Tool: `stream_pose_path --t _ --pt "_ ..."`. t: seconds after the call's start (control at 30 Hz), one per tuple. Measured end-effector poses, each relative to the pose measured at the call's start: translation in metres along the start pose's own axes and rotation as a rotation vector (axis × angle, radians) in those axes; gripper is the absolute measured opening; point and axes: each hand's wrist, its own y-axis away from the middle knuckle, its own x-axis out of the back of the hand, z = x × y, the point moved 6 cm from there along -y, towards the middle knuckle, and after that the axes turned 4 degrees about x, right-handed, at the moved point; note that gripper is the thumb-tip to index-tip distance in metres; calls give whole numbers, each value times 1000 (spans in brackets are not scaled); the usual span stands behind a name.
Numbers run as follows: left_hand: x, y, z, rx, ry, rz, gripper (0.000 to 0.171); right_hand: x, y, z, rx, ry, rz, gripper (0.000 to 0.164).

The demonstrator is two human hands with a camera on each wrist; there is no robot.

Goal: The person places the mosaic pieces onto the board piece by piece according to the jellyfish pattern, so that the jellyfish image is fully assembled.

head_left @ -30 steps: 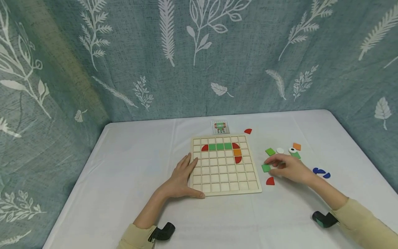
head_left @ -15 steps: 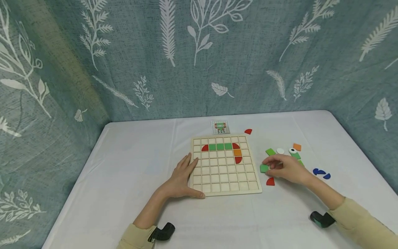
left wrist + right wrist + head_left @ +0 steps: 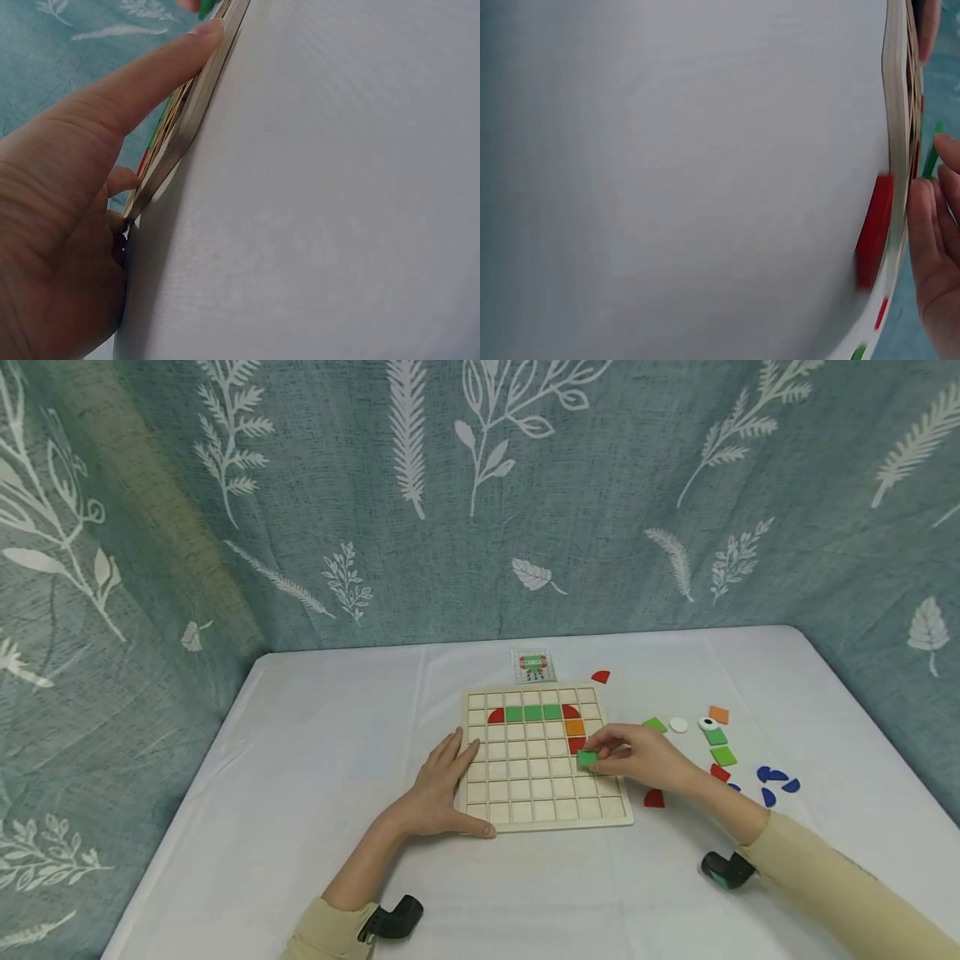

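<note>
My right hand point(image 3: 637, 756) pinches a green square tile point(image 3: 586, 759) between thumb and fingertips, over the right part of the wooden grid board point(image 3: 530, 789). In the right wrist view the tile point(image 3: 931, 160) shows edge-on, close above the board. Straight fingers of my left hand point(image 3: 437, 789) rest along the board's left edge, with the thumb at its front edge; the left wrist view shows that thumb against the board's side point(image 3: 196, 112). On the board sit a row of green squares point(image 3: 533, 713) between red quarter-circles point(image 3: 497, 717), then an orange square point(image 3: 574, 727) and another red piece point(image 3: 576, 745).
A picture card point(image 3: 533, 666) lies behind the board, with a red quarter-circle point(image 3: 601, 677) beside it. Right of the board lie a red piece point(image 3: 654, 798), green squares point(image 3: 723, 756), a white disc point(image 3: 678, 725), an eye disc point(image 3: 707, 724), an orange square point(image 3: 718, 715) and several blue pieces point(image 3: 768, 797).
My right hand has picked up the green square from the table and carried it left over the board. Loose pieces it covered now show. My left hand has stayed in place.
</note>
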Motion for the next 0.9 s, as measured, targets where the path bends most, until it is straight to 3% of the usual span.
stream_pose_path --t 0.4,0.73,0.9 --pt "0 1 2 -7 1 4 123 -16 -32 -17 123 135 20 17" --pt "1 2 3 -10 8 4 123 -18 -37 -23 186 201 17 12" --pt "2 2 3 -4 6 0 123 -17 -36 -21 163 193 10 11"
